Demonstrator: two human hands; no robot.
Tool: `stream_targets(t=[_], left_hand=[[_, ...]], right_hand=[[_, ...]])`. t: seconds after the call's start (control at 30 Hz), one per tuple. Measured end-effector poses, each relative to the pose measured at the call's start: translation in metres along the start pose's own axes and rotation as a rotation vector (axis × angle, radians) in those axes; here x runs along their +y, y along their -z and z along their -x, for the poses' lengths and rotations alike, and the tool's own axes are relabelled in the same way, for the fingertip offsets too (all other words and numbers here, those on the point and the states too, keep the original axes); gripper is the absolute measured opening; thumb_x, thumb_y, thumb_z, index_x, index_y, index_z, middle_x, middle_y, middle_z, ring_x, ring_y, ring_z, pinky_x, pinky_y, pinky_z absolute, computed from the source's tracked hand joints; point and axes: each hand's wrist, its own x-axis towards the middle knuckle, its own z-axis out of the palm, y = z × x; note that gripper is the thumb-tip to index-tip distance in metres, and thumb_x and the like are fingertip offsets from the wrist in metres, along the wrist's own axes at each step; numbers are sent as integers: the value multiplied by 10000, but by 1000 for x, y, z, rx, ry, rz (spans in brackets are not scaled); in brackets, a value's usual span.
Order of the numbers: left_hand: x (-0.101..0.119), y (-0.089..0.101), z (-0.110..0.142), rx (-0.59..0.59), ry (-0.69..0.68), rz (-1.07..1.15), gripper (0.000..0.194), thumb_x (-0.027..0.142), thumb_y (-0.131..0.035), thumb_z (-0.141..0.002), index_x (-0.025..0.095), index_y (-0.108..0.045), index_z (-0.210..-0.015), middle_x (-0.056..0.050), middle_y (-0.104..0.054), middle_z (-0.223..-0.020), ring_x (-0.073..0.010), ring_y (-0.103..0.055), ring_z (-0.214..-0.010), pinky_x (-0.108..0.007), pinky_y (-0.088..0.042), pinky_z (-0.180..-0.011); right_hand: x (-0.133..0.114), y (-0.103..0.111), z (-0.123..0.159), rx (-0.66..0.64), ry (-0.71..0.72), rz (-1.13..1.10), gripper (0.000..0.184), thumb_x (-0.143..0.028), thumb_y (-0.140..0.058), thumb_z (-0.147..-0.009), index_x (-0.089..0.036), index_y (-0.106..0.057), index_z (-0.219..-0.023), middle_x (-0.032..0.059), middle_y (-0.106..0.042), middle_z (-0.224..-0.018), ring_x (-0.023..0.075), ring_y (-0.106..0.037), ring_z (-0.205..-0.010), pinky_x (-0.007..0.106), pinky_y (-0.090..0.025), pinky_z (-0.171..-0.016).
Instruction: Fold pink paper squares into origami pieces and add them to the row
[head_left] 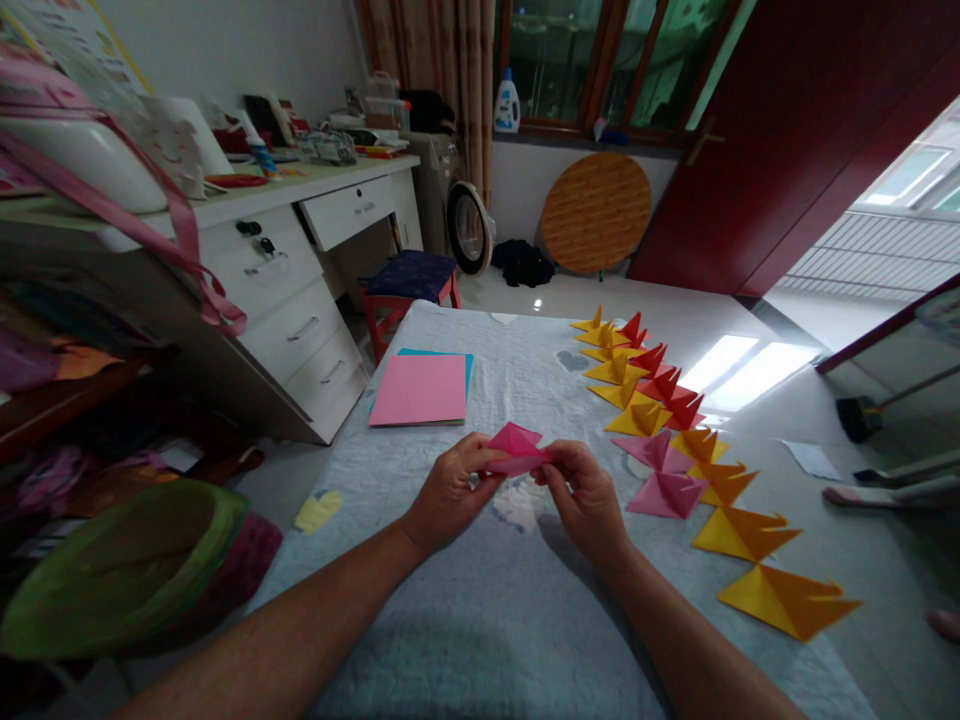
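A small folded piece of pink paper point(514, 446) is held between my two hands above the cloth-covered table. My left hand point(457, 490) pinches its left side, thumb below and fingers behind. At its right corner, the thumb and fingertips of my right hand point(583, 492) are closed on the paper. Beyond my left hand lies a stack of square paper sheets point(420, 390), pink on top with blue showing underneath. To the right stand rows of folded paper figures: yellow ones point(619, 370), red ones point(667, 385), pink ones point(666, 494) and orange-yellow ones point(780, 598).
The table wears a pale blue cloth point(480, 620). Left of it are a green-rimmed bin point(127, 570) and a white desk with drawers point(300, 330). A stool point(411, 275) stands past the far left corner. Behind are a washing machine point(466, 228) and a round wooden tabletop point(597, 212).
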Motion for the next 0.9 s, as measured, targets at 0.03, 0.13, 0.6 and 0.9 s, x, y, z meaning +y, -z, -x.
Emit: stream_targets(t=[0.03,0.13,0.6,0.9], left_hand=[[1,0,0,-5,-7,2,185,194,-607,-908,243,-730,-1038,-54,-671,-1037,-188,-633,-965,-292,-487,-872],[2,2,-1,-14,-35,-1,183,206,-625,-903,237,-734,-1047,-55,-700,-1029,-191,-647,-963,-293,-493,-871],[-8,0,0,27,31,27,174,160,-703,-819,181,-758,-983,-53,-727,-932,-184,-669,-856,-284,-505,-810],[-4,1,-2,-4,66,53,143,145,-652,-833,168,-746,-938,-52,-707,-914,-180,-648,-858,-280,-485,-822]], right_hand=[[1,0,0,-2,-6,-9,115,-191,-536,-913,-237,-551,-1017,-5,-641,-807,135,-667,-696,268,-553,-676],[3,-2,2,-10,-15,-34,130,-185,-537,-912,-239,-541,-1030,-12,-634,-800,130,-659,-696,263,-547,-672],[14,1,0,37,-40,-31,241,-172,-554,-896,-259,-569,-1119,-8,-601,-867,123,-602,-692,260,-523,-635],[6,3,-2,-39,36,49,161,-145,-517,-910,-236,-628,-982,14,-567,-904,125,-595,-737,243,-504,-621]])
